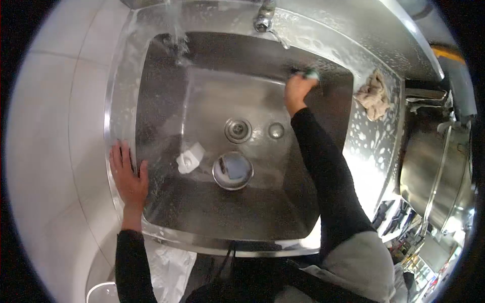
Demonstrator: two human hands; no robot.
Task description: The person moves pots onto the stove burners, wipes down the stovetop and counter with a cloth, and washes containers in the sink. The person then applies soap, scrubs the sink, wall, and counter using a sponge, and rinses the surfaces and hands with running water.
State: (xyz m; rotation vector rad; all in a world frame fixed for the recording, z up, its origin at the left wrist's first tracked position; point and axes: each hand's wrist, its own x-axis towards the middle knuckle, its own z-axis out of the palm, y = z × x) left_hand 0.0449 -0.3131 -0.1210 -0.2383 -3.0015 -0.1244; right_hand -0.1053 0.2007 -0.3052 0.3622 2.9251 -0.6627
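1. Inside the steel sink [212, 96], at its far right, our right grip [297, 90] pinches a small greenish pad [311, 74]; the fingers are closed round it, though blur hides exactly how.
2. We judge the step in hand to be rubbing: the blur suggests motion, and the pad seems to be at or close to the sink wall [331, 96]. Whether it presses there, we cannot tell.
3. Our left grip [129, 177] is spread and holds nothing; it lies flat on the left rim [124, 101], probably to steady us as we lean across.
4. On the sink floor, a round dish [214, 177] carries a bluish block [234, 166], nearer us than the drain [238, 130]. A white piece [191, 158] lies to its left, and a small round disc [276, 130] sits right of the drain.
5. Any further stroke calls, we think, for firm closed fingers, even pressure and care on wet steel, keeping our knuckles off the tap [263, 22]. A crumpled rag [374, 96] lies on the right ledge, beside white suds [362, 135].
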